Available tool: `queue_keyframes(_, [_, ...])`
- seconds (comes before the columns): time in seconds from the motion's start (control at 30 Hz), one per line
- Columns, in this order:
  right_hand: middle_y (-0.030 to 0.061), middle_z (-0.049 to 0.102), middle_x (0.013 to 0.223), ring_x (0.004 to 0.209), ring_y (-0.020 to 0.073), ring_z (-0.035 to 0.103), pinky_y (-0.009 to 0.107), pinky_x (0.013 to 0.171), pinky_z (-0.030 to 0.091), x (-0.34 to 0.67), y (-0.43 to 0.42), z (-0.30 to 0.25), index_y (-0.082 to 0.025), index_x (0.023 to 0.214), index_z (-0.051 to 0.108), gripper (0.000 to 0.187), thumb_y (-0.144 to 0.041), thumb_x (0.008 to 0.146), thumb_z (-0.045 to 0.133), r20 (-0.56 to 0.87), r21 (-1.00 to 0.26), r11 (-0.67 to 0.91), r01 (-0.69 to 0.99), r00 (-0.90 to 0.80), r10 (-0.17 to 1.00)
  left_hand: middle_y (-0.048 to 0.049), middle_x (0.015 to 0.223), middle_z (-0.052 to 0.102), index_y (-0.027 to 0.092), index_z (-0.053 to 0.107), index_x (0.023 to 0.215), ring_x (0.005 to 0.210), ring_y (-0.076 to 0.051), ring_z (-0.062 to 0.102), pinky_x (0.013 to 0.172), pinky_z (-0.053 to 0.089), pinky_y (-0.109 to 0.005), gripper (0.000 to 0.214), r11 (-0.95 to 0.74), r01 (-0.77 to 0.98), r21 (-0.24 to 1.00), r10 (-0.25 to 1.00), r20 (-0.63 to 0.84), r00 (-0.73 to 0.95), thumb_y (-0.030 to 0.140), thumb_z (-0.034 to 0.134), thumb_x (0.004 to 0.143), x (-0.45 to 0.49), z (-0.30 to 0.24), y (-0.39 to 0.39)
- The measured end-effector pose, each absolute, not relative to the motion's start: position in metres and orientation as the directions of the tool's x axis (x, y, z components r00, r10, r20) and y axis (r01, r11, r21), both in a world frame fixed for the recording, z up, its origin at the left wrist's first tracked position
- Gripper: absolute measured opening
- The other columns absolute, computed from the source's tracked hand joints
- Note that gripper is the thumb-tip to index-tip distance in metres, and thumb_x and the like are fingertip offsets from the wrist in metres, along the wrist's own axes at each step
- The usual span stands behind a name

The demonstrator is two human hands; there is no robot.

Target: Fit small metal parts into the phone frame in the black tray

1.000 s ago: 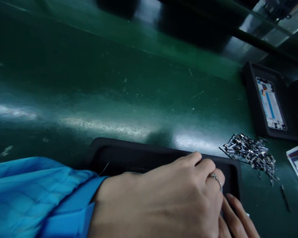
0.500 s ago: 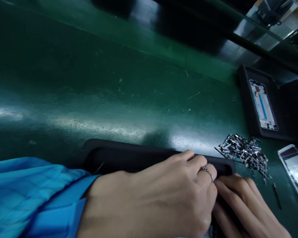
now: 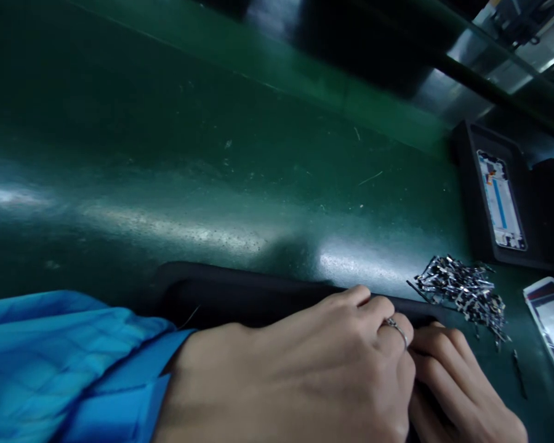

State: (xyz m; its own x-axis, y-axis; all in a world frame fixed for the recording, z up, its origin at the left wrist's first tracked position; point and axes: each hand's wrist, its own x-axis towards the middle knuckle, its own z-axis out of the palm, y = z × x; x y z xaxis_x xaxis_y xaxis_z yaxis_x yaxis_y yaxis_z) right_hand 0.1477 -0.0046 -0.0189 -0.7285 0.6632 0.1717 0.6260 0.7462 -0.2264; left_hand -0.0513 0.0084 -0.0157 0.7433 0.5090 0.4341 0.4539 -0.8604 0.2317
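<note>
My left hand (image 3: pixel 305 375), in a blue sleeve and with a ring on one finger, lies curled over the right end of a black tray (image 3: pixel 240 289) at the near edge of the green surface. My right hand (image 3: pixel 461 387) rests fingers-down against the left hand, on the tray's right end. Whatever lies under the hands is hidden, and I cannot tell if either hand grips anything. A heap of small shiny metal parts (image 3: pixel 461 288) lies just right of the tray.
A second black tray (image 3: pixel 471 184) holding a phone frame (image 3: pixel 501 200) sits at the far right. A white phone panel (image 3: pixel 551 323) lies at the right edge. The green belt (image 3: pixel 212 154) stretches away in front.
My right hand has come up from the lower right and laid its fingers on the tray's right end beside the left hand. The left hand stays in place.
</note>
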Motion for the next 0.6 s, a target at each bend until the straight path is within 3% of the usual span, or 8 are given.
queue_keyframes(0.13, [0.0044,0.053,0.074,0.066,0.0144,0.046,0.027,0.053,0.043,0.137,-0.003,-0.012,-0.016,0.074,0.053,0.018,-0.009,0.084,0.039,0.110,-0.365,0.621,0.694,-0.630,0.769,-0.0037,0.078,0.064,0.016,0.058,0.067,0.072,-0.016,0.056,0.075,0.049,-0.028,0.012,-0.839,0.493,0.231,0.541,0.450,0.710,0.010,0.049,0.072,-0.052,-0.012,0.009])
queue_keyframes(0.37, [0.0027,0.051,0.071,0.066,0.0121,0.048,0.022,0.054,0.046,0.133,0.001,-0.008,-0.017,0.071,0.046,0.015,-0.007,0.082,0.044,0.084,-0.396,0.612,0.685,-0.637,0.766,-0.0044,0.073,0.059,0.013,0.056,0.072,0.069,-0.018,0.055,0.074,0.049,-0.031,0.016,-0.806,0.551,0.217,0.587,0.409,0.698,0.004,0.045,0.066,-0.046,-0.017,0.005])
queue_keyframes(0.47, [0.0053,0.055,0.074,0.070,0.0144,0.052,0.026,0.061,0.049,0.136,-0.005,-0.012,-0.014,0.081,0.053,0.010,-0.008,0.081,0.045,0.201,-0.223,0.696,0.683,-0.667,0.718,-0.0046,0.075,0.058,0.013,0.056,0.074,0.072,-0.019,0.054,0.079,0.047,-0.032,0.019,-0.794,0.569,0.212,0.603,0.392,0.695,0.002,0.042,0.067,-0.045,-0.018,0.003])
queue_keyframes(0.6, [0.0045,0.062,0.074,0.072,0.0168,0.059,0.030,0.072,0.049,0.141,-0.021,-0.023,-0.013,0.082,0.061,0.019,-0.005,0.081,0.043,0.335,0.142,0.808,0.572,-0.796,0.505,-0.0037,0.075,0.061,0.015,0.057,0.071,0.069,-0.017,0.054,0.071,0.048,-0.028,0.019,-0.804,0.567,0.176,0.586,0.391,0.710,0.002,0.044,0.066,-0.045,-0.017,0.005])
